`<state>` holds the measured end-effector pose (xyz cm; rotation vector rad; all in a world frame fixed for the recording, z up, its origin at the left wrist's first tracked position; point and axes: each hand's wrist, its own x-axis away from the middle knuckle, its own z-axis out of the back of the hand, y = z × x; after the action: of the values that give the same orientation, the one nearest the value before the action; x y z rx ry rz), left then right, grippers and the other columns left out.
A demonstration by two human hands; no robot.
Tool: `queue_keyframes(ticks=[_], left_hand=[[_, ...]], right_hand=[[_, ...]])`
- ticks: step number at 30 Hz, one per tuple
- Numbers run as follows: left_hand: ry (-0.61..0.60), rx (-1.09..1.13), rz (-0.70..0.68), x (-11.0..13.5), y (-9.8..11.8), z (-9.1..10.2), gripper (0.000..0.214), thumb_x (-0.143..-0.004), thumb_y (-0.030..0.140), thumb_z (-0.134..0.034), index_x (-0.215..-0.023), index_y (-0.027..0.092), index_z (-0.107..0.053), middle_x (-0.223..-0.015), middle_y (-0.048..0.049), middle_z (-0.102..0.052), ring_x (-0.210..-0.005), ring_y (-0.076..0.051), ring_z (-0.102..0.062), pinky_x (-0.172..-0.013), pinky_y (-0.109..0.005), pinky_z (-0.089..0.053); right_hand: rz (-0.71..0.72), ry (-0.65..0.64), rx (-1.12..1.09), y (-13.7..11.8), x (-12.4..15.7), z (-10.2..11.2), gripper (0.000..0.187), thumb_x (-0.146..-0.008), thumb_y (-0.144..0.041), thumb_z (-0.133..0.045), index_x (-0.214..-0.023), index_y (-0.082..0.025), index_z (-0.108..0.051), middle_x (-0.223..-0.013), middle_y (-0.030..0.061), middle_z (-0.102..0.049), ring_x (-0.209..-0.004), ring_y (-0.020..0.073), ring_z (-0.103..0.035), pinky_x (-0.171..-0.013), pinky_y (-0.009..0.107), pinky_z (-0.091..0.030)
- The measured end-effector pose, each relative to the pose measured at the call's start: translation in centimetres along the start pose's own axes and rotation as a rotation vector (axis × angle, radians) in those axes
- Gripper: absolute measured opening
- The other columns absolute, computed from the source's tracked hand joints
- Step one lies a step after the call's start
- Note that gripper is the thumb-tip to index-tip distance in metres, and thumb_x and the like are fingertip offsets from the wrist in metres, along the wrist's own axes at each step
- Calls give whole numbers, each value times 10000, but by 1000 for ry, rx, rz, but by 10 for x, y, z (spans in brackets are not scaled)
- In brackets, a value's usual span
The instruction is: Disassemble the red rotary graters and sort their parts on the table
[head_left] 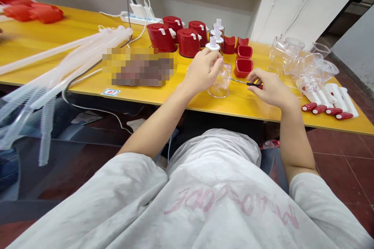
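My left hand [204,70] is closed around a clear plastic part [219,91] with a round rim, resting on the yellow table [163,95]. A screwdriver [240,81] with a thin metal shaft and a dark and red handle is gripped in my right hand [271,88]. Its shaft points left, and the tip meets the side of the clear part; the exact contact is too small to make out. Just behind my hands are small red open-topped pieces [243,68] and several white-topped cylinders [213,43].
Several red housings [189,42] stand behind my left hand. Clear plastic parts [314,70] and white pieces with red handles [334,111] lie at the right. Translucent hoses [64,66] overhang the left edge, near a power strip [137,18], cables and red-orange parts [45,12].
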<state>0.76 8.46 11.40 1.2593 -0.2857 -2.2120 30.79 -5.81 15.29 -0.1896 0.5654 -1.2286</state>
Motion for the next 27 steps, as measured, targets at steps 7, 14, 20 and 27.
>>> queue_keyframes(ticks=[7,14,20,27], left_hand=[[-14,-15,-6,0,-1,1,709,-1310,876,-431,-1146,311,-827,-1201,-155,-845,-1249,-418,-821,-1250,-641,-644],[-33,8,11,0,0,2,666,-1312,848,-473,-1173,307,-836,-1242,-171,-856,-1380,-455,-818,-1302,-683,-630],[-42,-15,18,0,4,4,641,-1322,807,-473,-1186,297,-838,-1271,-171,-861,-1347,-442,-825,-1309,-675,-633],[-58,-44,27,0,6,5,633,-1332,775,-456,-1209,291,-845,-1271,-167,-848,-1302,-424,-820,-1276,-640,-637]], right_hand=[[-37,-9,63,-1,-5,-11,337,-1167,-243,-694,-1380,-259,-955,-1365,155,-991,-1267,439,-913,-1231,634,-672],[-38,-4,84,-5,-7,-13,207,-1082,-218,-780,-1194,-272,-945,-1231,142,-984,-1133,414,-901,-1118,615,-700],[-74,12,150,-9,-4,-22,232,-1063,-178,-771,-1253,-275,-860,-1223,137,-950,-1138,392,-863,-1047,546,-674],[-77,-27,199,-21,-6,-22,267,-1262,-280,-608,-1223,-233,-868,-1285,181,-966,-1190,403,-878,-1056,514,-616]])
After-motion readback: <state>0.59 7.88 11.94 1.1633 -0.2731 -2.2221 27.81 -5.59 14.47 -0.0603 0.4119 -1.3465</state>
